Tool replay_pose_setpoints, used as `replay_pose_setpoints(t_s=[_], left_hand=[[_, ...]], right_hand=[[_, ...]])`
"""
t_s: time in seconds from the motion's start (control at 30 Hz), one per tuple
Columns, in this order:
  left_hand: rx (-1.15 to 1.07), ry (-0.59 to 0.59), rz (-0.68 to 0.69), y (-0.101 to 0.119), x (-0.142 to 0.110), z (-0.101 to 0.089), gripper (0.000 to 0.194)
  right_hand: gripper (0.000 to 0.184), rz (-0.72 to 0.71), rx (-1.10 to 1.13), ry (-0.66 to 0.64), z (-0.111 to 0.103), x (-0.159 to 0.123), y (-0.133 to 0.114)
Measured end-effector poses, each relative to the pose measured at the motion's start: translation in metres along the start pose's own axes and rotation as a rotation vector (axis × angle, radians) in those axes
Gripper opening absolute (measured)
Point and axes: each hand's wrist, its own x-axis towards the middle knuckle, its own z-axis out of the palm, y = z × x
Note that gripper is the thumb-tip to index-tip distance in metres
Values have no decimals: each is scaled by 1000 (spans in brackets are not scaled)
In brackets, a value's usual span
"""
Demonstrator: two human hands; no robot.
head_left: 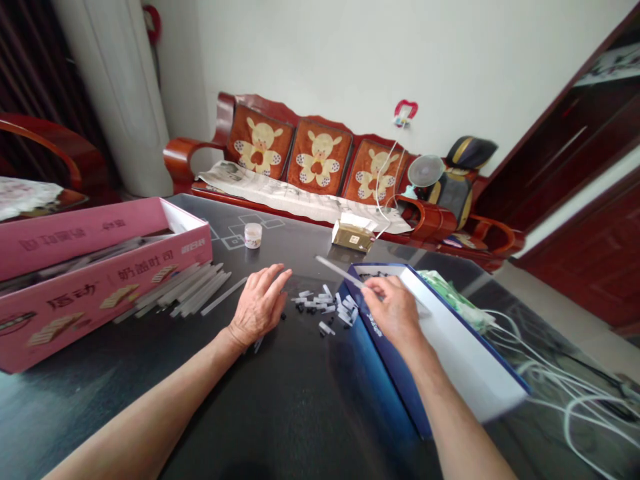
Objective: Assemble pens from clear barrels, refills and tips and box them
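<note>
My left hand [259, 307] lies open on the dark table top, fingers apart and holding nothing. Just right of it is a scatter of short white and black plastic pieces [325, 310]. My right hand [393, 310] is shut on a long, thin, pale translucent rod [337, 272], which points up and left. That hand is above the near corner of an open blue-and-white box [440, 333], and it hides part of the box's inside. To the left of my left hand lies a loose pile of translucent tubes [185, 291].
A long pink carton [105, 267] stands at the table's left. Bundled white cables [565, 380] and a green packet [455, 300] lie to the right. Farther off stand a small jar [253, 235] and a cardboard packet [353, 235]. Beyond the table's far edge is a wooden bench [310, 160].
</note>
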Motion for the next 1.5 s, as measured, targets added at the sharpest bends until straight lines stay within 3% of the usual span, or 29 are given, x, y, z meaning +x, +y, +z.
replay_pose_setpoints(t_s=[0.07, 0.17, 0.23, 0.43, 0.57, 0.67, 0.73, 0.87, 0.97, 1.1, 1.2, 1.37, 1.5], left_hand=[[-12, 42, -48, -5, -3, 4, 47], [-4, 99, -123, -10, -6, 8, 44], [8, 120, -194, -12, -6, 9, 40], [-19, 193, -418, -18, -4, 7, 31], [11, 211, -550, -31, -1, 5, 29], [68, 189, -648, -44, -1, 1, 28], [135, 137, -702, -52, -3, -5, 29], [316, -159, -667, -57, -7, -18, 27], [423, -407, -653, -50, -6, -25, 25], [456, -562, -710, -42, 1, -27, 27], [435, -591, -739, -42, 3, -26, 30], [455, -526, -690, -40, -1, -21, 28], [441, -449, -648, -38, -3, -17, 26]], right_hand=[[18, 86, -175, 27, -14, 6, 38], [19, 240, -400, -66, -23, 11, 87], [20, 320, -498, -149, -22, 11, 107], [28, 430, -556, -338, -8, 5, 124], [35, 425, -568, -320, -8, 4, 127], [35, 343, -506, -199, -14, 9, 113], [27, 247, -390, -107, -17, 11, 89], [20, -17, -61, 37, -5, 0, 15], [19, -126, 126, -44, 23, -20, -33], [17, -136, 217, -187, 66, -42, -65], [17, -129, 251, -191, 87, -46, -73], [19, -129, 340, -20, 99, -50, -79], [21, -266, 437, -128, 101, -61, -89]])
